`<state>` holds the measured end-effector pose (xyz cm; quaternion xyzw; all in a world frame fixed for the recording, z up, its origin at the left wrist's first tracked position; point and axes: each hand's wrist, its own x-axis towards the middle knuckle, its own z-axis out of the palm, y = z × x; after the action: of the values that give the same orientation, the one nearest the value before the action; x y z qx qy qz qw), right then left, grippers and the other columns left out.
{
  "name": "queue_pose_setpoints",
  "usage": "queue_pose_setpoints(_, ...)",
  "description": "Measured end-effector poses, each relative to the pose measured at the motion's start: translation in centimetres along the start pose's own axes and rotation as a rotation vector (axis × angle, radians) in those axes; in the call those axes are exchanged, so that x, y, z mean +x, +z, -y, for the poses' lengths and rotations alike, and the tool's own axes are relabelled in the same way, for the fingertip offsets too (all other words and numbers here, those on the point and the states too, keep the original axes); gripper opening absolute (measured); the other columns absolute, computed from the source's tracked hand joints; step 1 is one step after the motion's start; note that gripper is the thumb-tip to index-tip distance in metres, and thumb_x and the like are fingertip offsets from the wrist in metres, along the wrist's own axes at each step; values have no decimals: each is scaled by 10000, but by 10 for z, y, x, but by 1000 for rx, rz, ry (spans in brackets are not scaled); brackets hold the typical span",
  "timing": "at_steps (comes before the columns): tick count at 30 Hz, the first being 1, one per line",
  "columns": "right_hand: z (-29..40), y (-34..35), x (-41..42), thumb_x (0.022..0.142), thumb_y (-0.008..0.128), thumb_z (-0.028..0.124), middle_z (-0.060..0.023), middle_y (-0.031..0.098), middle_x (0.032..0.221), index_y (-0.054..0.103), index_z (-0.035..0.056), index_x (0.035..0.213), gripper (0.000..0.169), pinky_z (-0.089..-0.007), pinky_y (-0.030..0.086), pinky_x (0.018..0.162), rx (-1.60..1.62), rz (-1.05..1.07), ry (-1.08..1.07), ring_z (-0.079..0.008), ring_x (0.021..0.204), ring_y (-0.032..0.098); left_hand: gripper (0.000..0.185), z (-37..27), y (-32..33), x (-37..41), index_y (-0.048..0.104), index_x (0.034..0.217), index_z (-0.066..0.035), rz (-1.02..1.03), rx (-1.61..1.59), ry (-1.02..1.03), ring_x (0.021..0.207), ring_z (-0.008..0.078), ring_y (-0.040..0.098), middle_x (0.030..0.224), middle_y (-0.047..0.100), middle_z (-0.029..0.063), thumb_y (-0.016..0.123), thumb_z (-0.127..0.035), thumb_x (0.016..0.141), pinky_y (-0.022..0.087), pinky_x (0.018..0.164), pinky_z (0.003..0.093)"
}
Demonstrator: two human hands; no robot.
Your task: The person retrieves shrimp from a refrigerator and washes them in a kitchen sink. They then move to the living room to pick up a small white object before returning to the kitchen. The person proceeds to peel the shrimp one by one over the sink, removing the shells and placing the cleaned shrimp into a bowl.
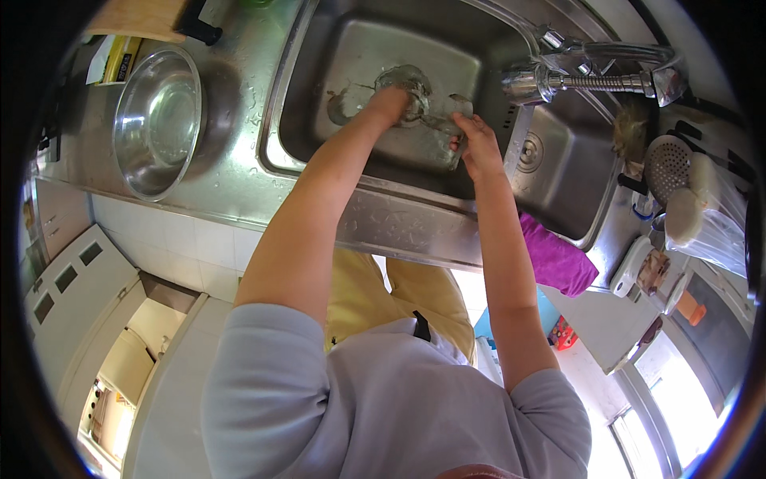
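Observation:
Rippling water lies in the large stainless steel sink basin (413, 39) before me. My left hand (392, 103) reaches into this water near the middle of the basin. Splashes hide its fingers, so whether it grips anything cannot be made out. At the basin's right side, my right hand (480, 143) pinches the edge of a clear, see-through object (459, 106), perhaps a glass or plastic vessel. Its lower outline blends with the water.
Left of the sink, a metal bowl (158, 126) rests on the steel counter (239, 143). A chrome faucet (529, 84) reaches in from the right. Beyond it are a smaller basin (556, 173), a purple cloth (556, 257) over the front edge, and a perforated skimmer (670, 164).

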<state>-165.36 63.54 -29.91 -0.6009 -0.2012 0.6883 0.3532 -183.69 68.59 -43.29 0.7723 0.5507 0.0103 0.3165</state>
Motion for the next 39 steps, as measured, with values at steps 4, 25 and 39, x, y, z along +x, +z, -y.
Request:
queue_pose_setpoints(4, -4, -2, 3, 806, 653, 175, 1, 493, 750, 490, 93, 817, 183, -266, 396, 473, 46, -54, -63, -117, 569, 482, 203, -35, -51, -17, 650, 943, -20, 350, -25, 17, 923, 317, 603, 959, 628, 186, 576, -80, 764, 478, 801, 379)
queue_pose_setpoints(25, -9, 30, 13, 833, 622, 277, -95, 562, 916, 554, 52, 1023, 302, -294, 475, 534, -776, 41, -468, -221, 676, 584, 207, -37, -89, -68, 555, 940, -20, -216, -352, 354, 831, 353, 557, 887, 583, 158, 624, -96, 760, 454, 699, 408)
queue_pose_setpoints(39, -7, 42, 12, 860, 590, 171, -28, 615, 849, 544, 16, 1078, 272, -246, 457, 487, -415, 33, -273, -117, 696, 561, 185, -48, -82, -66, 505, 896, -11, -167, -777, 60, 692, 265, 529, 748, 554, 137, 460, -189, 916, 422, 654, 345)
